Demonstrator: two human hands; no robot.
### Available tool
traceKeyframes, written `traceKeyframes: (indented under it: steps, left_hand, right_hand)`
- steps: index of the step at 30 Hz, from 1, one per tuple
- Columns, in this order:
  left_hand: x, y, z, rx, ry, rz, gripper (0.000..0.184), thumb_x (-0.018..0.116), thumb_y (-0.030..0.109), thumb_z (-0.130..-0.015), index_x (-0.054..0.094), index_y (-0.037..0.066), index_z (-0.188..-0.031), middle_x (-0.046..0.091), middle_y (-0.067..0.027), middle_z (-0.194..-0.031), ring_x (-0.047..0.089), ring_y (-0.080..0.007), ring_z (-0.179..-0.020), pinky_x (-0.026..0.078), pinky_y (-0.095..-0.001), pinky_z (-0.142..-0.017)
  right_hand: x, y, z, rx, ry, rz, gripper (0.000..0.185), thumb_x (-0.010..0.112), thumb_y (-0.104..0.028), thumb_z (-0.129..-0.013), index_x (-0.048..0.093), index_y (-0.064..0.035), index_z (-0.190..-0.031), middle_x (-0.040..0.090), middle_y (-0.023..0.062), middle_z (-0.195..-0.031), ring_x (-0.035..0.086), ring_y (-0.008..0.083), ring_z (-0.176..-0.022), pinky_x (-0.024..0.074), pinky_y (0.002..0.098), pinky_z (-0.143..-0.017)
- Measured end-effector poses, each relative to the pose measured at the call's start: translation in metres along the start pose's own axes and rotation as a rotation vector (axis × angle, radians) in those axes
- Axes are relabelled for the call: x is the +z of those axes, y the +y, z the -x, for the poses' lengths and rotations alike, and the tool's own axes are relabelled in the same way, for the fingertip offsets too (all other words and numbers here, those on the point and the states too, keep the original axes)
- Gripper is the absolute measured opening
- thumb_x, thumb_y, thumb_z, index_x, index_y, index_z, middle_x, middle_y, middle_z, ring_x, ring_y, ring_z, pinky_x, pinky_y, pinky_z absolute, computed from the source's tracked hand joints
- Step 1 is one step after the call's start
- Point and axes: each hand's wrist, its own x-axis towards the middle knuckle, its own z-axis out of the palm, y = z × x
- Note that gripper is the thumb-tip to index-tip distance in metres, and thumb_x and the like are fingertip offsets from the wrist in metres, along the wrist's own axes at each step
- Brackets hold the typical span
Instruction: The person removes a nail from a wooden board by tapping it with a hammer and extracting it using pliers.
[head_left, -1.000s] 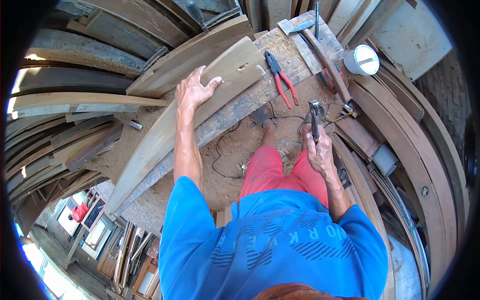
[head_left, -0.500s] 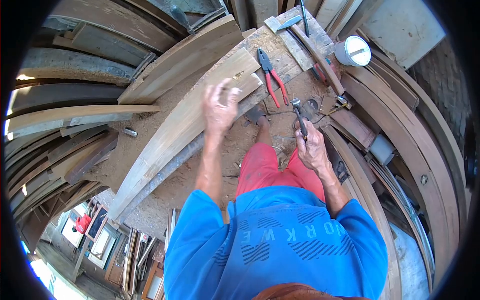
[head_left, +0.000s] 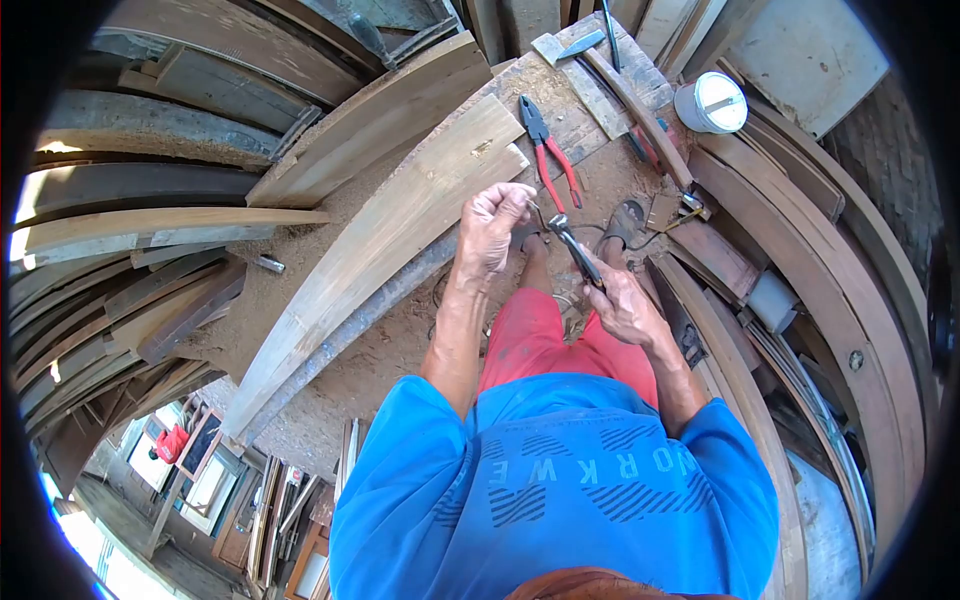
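My left hand (head_left: 492, 225) is closed, its fingertips pinched around a thin, wire-like piece (head_left: 540, 212) too small to make out fully. Gripped in my right hand (head_left: 625, 310) is a steel-headed tool (head_left: 574, 245) with a dark handle; its exact kind is unclear. The tool's head points toward my left fingertips, close to the thin piece. Beyond my hands, red-handled pliers (head_left: 545, 150) lie across the bench edge, jaws pointing away. Left of my hands stretches a long curved wooden plank (head_left: 380, 235), with a small notch near its far end.
A wooden-handled hammer (head_left: 640, 115) lies on the sawdust-covered bench (head_left: 520, 88). A white bucket (head_left: 712, 103) stands to its right. Curved boards (head_left: 830, 270) line the right side, and more stacked boards (head_left: 150, 185) fill the left. Sawdust covers the floor (head_left: 375, 365).
My left hand has moved from above the plank rightward and nearer to me, its fingers now pinched. The steel-headed tool has swung left toward it in my right hand.
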Motion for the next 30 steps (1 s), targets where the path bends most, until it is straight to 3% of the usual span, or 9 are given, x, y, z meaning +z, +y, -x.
traceKeyframes:
  steps: [2, 5, 8, 11, 15, 18, 22, 25, 30]
  left_hand:
    - [-0.013, -0.011, -0.001, 0.012, -0.009, 0.162, 0.023, 0.073, 0.022, -0.104, 0.074, 0.002, -0.115, 0.076, -0.0056, -0.095, 0.069, -0.0131, -0.079, 0.057, -0.0282, -0.077]
    - [-0.012, -0.006, 0.007, 0.013, -0.011, 0.267, 0.023, 0.072, 0.022, -0.105, 0.072, 0.002, -0.117, 0.076, -0.0075, -0.097, 0.071, -0.0146, -0.081, 0.059, -0.0301, -0.078]
    - [-0.021, -0.007, 0.014, 0.025, 0.008, 0.242, 0.023, 0.071, 0.022, -0.105, 0.071, 0.002, -0.117, 0.076, -0.0093, -0.099, 0.073, -0.017, -0.084, 0.061, -0.0325, -0.079]
    - [-0.023, -0.003, 0.021, 0.033, 0.023, 0.342, 0.021, 0.074, 0.022, -0.104, 0.072, 0.003, -0.113, 0.079, -0.012, -0.101, 0.074, -0.0166, -0.085, 0.06, -0.03, -0.079]
    - [-0.017, 0.011, 0.033, 0.028, 0.034, 0.349, 0.023, 0.072, 0.025, -0.105, 0.072, 0.004, -0.114, 0.079, -0.0132, -0.104, 0.076, -0.0183, -0.087, 0.061, -0.0308, -0.078]
    - [-0.018, 0.009, 0.037, 0.026, 0.044, 0.357, 0.024, 0.07, 0.025, -0.106, 0.07, 0.003, -0.118, 0.076, -0.0122, -0.107, 0.075, -0.0197, -0.085, 0.062, -0.0341, -0.079]
    - [-0.021, 0.002, 0.04, 0.039, -0.01, 0.416, 0.023, 0.072, 0.022, -0.105, 0.07, 0.003, -0.118, 0.079, -0.0145, -0.106, 0.077, -0.0195, -0.087, 0.062, -0.0318, -0.074]
    - [-0.02, 0.002, 0.041, 0.044, -0.017, 0.391, 0.024, 0.075, 0.014, -0.102, 0.068, 0.001, -0.121, 0.078, -0.0152, -0.106, 0.078, -0.0199, -0.087, 0.064, -0.0319, -0.076]
    - [-0.002, 0.015, 0.044, 0.091, 0.057, 0.152, 0.039, 0.079, 0.004, -0.096, 0.061, -0.001, -0.129, 0.077, -0.0154, -0.107, 0.077, -0.0186, -0.09, 0.065, -0.0314, -0.082]
  right_hand:
    - [0.003, 0.014, 0.009, 0.023, -0.071, -0.15, 0.044, 0.053, -0.001, -0.099, 0.056, 0.0053, -0.142, 0.068, 0.0203, -0.097, 0.07, 0.0279, -0.088, 0.055, 0.0447, -0.082]
    - [0.005, 0.018, 0.024, 0.127, -0.063, -0.402, 0.039, 0.054, -0.002, -0.099, 0.058, 0.004, -0.137, 0.068, 0.0188, -0.094, 0.07, 0.027, -0.083, 0.0556, 0.0442, -0.08]
    - [-0.005, -0.001, 0.025, 0.238, 0.047, -0.074, 0.034, 0.055, -0.003, -0.099, 0.059, 0.0057, -0.132, 0.067, 0.0186, -0.09, 0.071, 0.0333, -0.079, 0.056, 0.0442, -0.077]
    - [-0.005, -0.02, -0.013, -0.047, 0.445, 0.098, 0.037, 0.06, -0.007, -0.099, 0.057, 0.0043, -0.134, 0.067, 0.0231, -0.098, 0.068, 0.0428, -0.085, 0.0559, 0.0473, -0.081]
    - [-0.005, 0.014, -0.111, -0.278, 0.635, 0.408, 0.054, 0.068, -0.017, -0.097, 0.049, -0.0021, -0.146, 0.059, 0.0296, -0.122, 0.06, 0.0478, -0.11, 0.0533, 0.0555, -0.092]
    - [0.005, -0.002, -0.155, 0.004, 0.534, 0.567, 0.068, 0.072, -0.023, -0.095, 0.044, -0.0016, -0.153, 0.052, 0.0291, -0.132, 0.055, 0.0488, -0.118, 0.0504, 0.059, -0.096]
    - [0.027, 0.003, -0.162, 0.044, 0.532, 0.631, 0.092, 0.078, -0.032, -0.09, 0.032, -0.0048, -0.164, 0.044, 0.0301, -0.142, 0.049, 0.0518, -0.123, 0.0503, 0.062, -0.097]
    - [0.03, 0.007, -0.161, 0.05, 0.557, 0.711, 0.085, 0.078, -0.024, -0.088, 0.037, -0.0036, -0.159, 0.047, 0.0258, -0.142, 0.055, 0.0487, -0.118, 0.0556, 0.0565, -0.094]
    - [0.039, 0.02, -0.154, 0.055, 0.528, 0.76, 0.089, 0.072, -0.016, -0.088, 0.028, 0.0025, -0.163, 0.045, 0.0301, -0.146, 0.059, 0.0512, -0.113, 0.0559, 0.0569, -0.095]
